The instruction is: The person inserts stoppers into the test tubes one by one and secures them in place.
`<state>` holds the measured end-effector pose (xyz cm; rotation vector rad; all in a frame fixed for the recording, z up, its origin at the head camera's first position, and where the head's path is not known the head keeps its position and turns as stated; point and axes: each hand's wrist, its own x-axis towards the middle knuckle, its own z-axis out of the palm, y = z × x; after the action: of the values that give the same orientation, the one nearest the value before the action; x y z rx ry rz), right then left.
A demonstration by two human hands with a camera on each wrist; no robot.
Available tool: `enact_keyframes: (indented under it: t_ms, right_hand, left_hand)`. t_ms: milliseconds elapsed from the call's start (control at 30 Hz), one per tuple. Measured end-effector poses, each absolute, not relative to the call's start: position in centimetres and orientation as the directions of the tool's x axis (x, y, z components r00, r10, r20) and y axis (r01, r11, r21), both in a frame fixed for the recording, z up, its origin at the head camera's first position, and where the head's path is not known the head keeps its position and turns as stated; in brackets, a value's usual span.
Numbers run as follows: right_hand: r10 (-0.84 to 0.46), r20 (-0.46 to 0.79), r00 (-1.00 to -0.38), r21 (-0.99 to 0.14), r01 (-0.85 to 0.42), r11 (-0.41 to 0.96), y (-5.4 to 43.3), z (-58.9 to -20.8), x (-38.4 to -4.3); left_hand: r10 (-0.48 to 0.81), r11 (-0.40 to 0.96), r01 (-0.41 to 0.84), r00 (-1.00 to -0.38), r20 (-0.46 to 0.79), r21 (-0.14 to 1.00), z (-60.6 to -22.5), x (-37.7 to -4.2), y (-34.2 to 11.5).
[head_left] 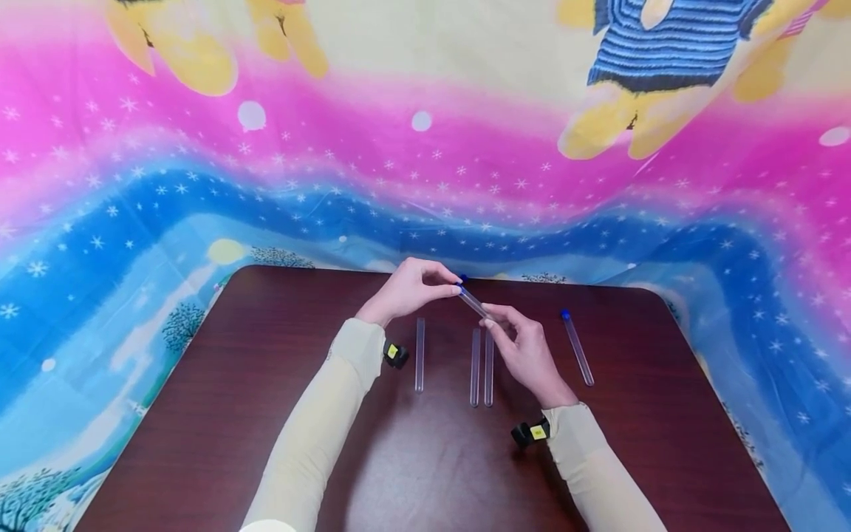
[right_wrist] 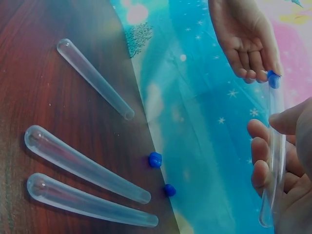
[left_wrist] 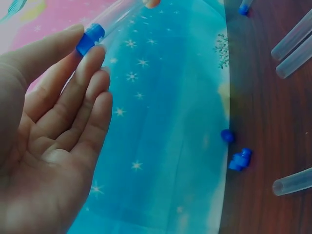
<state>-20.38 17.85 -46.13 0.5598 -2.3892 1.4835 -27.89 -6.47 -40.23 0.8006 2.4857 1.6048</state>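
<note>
Above the back of the table, my left hand (head_left: 412,290) pinches a blue cap (left_wrist: 90,39) between thumb and fingertips. The cap sits at the mouth of a clear test tube (head_left: 473,303); how deep it is seated I cannot tell. My right hand (head_left: 528,351) grips that tube along its length, thumb on one side and fingers on the other, as the right wrist view shows. The tube is tilted, its rounded end (right_wrist: 265,219) below the right hand in that view. Three uncapped tubes lie below the hands: one on the left (head_left: 419,355) and a pair (head_left: 475,369) side by side.
A tube with a blue cap (head_left: 577,347) lies to the right on the dark wooden table (head_left: 219,414). Two loose blue caps (right_wrist: 155,160) (right_wrist: 169,190) rest near the far table edge. A patterned cloth (head_left: 372,185) hangs right behind that edge.
</note>
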Motion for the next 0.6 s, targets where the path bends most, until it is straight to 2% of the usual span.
enact_keyframes:
  t_ms: [200,600]
  right_hand:
    - [-0.177,0.408,-0.896,-0.797,-0.444,0.410,17.76,-45.55,-20.22]
    - [-0.154,0.411,-0.899,-0.805,-0.437,0.401,18.56,-46.41,-20.62]
  left_hand:
    - [0.481,0.295,0.411,-0.844,0.238,0.863,-39.95,-27.93,-6.09]
    - [0.432,0.279,0.397,-0.865,0.255,0.874,-40.12,-27.69,-5.83]
